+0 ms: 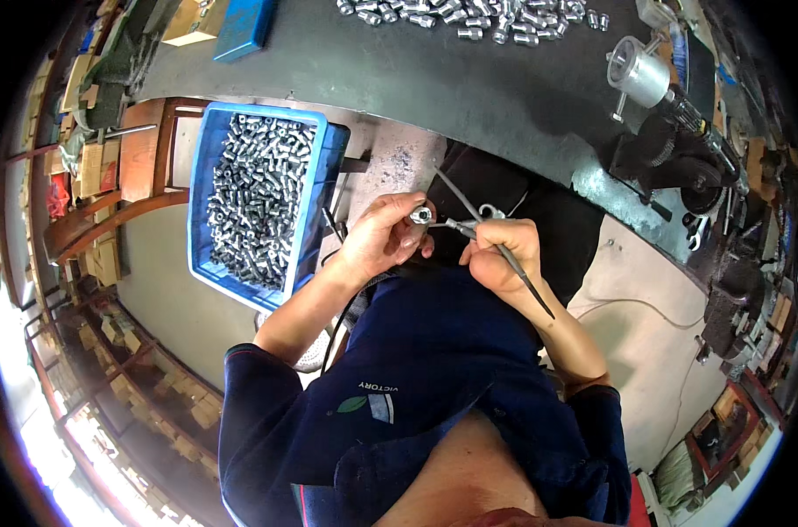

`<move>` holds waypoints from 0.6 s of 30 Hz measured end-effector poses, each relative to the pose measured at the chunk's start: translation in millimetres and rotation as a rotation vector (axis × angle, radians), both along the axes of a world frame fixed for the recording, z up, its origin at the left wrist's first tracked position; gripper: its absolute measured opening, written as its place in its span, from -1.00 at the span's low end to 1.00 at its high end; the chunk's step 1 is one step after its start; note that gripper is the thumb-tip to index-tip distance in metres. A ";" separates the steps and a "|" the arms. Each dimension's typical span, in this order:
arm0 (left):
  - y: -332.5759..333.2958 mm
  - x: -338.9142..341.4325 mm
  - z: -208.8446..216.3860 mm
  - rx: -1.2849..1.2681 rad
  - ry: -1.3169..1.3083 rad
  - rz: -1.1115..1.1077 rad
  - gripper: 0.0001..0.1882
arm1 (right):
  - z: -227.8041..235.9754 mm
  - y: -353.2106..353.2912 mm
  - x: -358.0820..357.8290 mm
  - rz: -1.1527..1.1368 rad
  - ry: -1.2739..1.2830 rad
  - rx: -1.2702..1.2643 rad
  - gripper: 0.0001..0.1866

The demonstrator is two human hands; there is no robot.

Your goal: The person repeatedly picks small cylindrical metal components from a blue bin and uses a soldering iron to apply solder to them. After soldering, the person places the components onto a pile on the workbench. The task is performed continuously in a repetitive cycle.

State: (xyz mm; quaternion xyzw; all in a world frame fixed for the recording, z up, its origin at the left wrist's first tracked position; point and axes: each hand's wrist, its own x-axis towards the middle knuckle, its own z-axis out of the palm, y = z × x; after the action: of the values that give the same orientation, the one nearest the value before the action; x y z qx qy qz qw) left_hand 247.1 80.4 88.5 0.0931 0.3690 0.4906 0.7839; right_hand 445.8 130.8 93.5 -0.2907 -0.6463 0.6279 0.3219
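Note:
My left hand (380, 235) is closed around a small shiny metal fitting (421, 214), its round bored end facing up. My right hand (510, 250) grips a thin metal hand tool (459, 227), whose slim tip points left at the fitting; whether it touches cannot be made out. A long, dark file (448, 184) with a pointed tang also lies in the right hand, running slantwise across the fingers. Both hands are close together over my lap, in front of the workbench edge.
At left stands a blue crate (313, 198) full of metal fittings (260, 198). More fittings (503, 19) are heaped on the dark workbench (364, 75), near a blue box (244, 28). A machine with a metal cylinder (638, 72) is at right. Wooden shelves (118, 351) line the left.

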 end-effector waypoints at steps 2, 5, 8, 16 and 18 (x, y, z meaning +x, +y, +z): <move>1.2 -1.2 4.7 -0.010 0.052 0.003 -0.62 | 2.3 2.8 -0.9 0.018 0.028 -0.006 -0.76; 5.7 -3.2 6.2 0.045 0.081 -0.012 -0.63 | 3.1 6.4 -1.6 0.044 0.041 0.029 -0.76; 7.9 3.2 15.7 0.059 0.382 -0.027 -0.62 | 8.7 7.7 -5.2 0.062 0.017 0.071 -0.76; 14.6 4.7 33.1 0.310 0.644 -0.146 -0.83 | 5.0 5.6 -8.8 0.002 -0.049 0.210 -0.72; 15.0 4.6 32.5 0.359 0.616 -0.141 -0.81 | 3.7 5.6 -9.3 -0.025 -0.041 0.259 -0.72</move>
State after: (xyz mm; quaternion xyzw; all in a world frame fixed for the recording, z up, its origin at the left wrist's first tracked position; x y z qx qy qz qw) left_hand 251.7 95.4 121.1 0.3979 0.4887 0.4410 0.6391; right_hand 436.5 136.4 97.2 -0.2676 -0.7247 0.5291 0.3510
